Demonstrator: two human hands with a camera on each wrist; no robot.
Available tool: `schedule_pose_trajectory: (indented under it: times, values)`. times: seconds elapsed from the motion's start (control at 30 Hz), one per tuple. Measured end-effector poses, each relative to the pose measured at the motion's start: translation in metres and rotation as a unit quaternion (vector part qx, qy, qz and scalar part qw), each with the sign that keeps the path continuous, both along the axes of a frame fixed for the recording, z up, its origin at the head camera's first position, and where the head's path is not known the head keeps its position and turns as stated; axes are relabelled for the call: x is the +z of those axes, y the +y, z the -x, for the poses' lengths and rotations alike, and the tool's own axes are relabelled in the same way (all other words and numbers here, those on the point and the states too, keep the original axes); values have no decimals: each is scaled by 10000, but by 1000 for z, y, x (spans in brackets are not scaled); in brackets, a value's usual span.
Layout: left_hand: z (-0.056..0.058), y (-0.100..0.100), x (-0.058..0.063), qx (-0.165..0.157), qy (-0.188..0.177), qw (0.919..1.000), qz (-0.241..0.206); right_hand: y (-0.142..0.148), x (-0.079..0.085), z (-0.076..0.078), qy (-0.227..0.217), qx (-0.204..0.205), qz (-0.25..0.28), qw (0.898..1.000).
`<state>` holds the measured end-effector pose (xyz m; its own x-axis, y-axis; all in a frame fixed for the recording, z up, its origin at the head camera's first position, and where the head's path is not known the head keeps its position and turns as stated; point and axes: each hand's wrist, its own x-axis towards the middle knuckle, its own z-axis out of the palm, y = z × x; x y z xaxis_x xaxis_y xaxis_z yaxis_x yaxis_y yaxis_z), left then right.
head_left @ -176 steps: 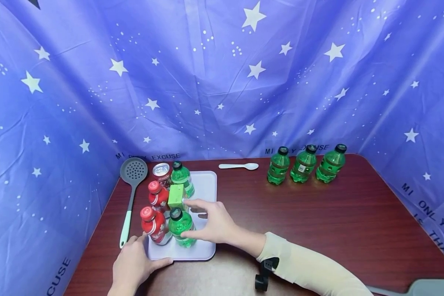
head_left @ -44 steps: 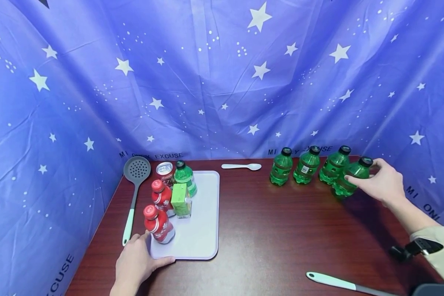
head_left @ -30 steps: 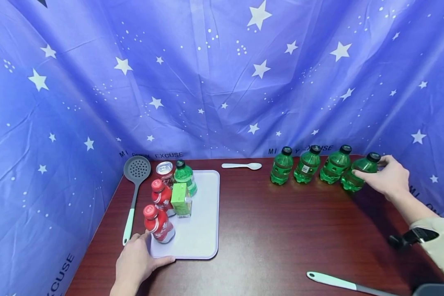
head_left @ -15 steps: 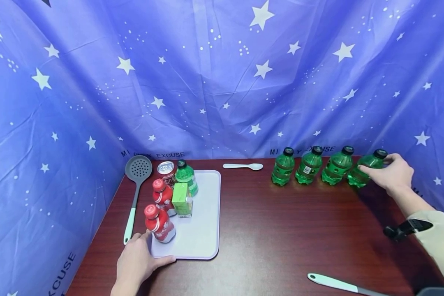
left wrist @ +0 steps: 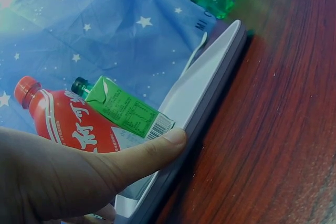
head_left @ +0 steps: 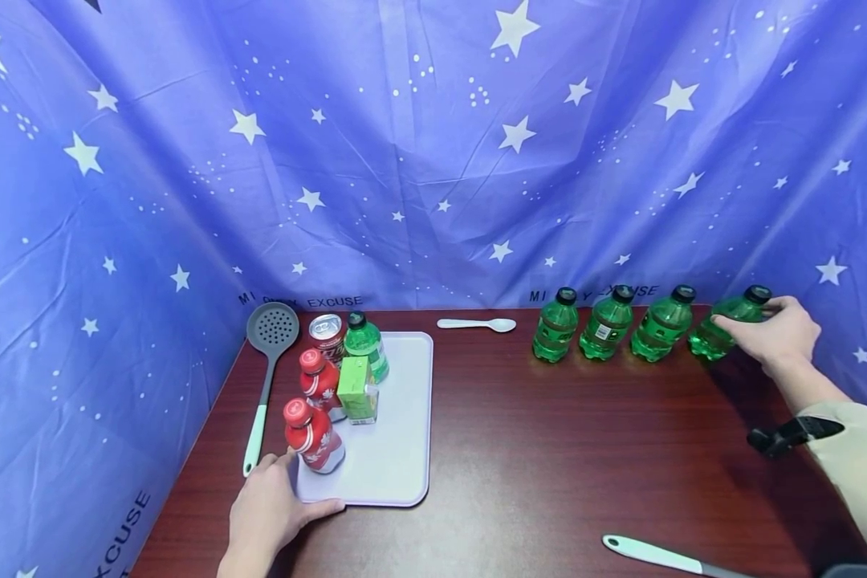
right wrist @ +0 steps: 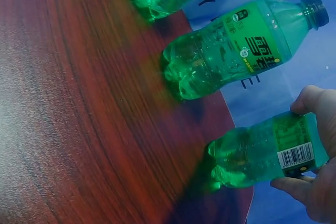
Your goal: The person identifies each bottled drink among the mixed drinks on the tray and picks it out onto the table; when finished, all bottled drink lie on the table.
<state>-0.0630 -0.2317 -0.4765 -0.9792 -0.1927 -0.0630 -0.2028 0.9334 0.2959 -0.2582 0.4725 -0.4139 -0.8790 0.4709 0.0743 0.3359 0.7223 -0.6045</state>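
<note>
My right hand [head_left: 783,329] grips a green soda bottle [head_left: 722,325] with a black cap, at the right end of a row of similar bottles. In the right wrist view the thumb and fingers pinch that bottle's [right wrist: 262,153] upper part; its base is at the tabletop near the edge. At the front left, my left hand [head_left: 267,506] holds the near corner of a pale lilac tray [head_left: 397,474], thumb along its rim. On the tray stand two red-capped bottles [head_left: 314,437], a green drink carton [head_left: 357,393], a green bottle [head_left: 364,345] and a soda can [head_left: 327,333].
Several green bottles [head_left: 555,329] stand upright along the back edge, left of the right hand. A white spoon [head_left: 477,324] lies at the back. A grey skimmer [head_left: 267,369] lies left of the tray. A mint-handled utensil [head_left: 653,554] lies front right. Starry curtains [head_left: 433,160] surround the table.
Earlier my right hand was at the green bottle on the tray's front. That bottle then appears at the row's right end, sliding further right and back until now. The left hand stays.
</note>
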Motion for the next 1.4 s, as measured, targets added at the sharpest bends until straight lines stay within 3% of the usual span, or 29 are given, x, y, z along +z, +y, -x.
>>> schedule_pose_trajectory:
  times: [0.53, 1.1, 1.23, 1.4]
  values:
    - [1, 0, -1, 3, -31, 10000, 1, 4, 1, -3, -52, -57, -48, 10000]
    - [-1, 0, 0, -30, 112, 9999, 36, 6, -2, -4, 11, 186, -229, 9996]
    - [0, 0, -1, -19, 13, 10000, 28, 4, 3, -2, 191, 227, -323, 9990]
    - [-1, 0, -1, -31, 37, 10000, 43, -3, 24, 4, 551, 265, -300, 9977]
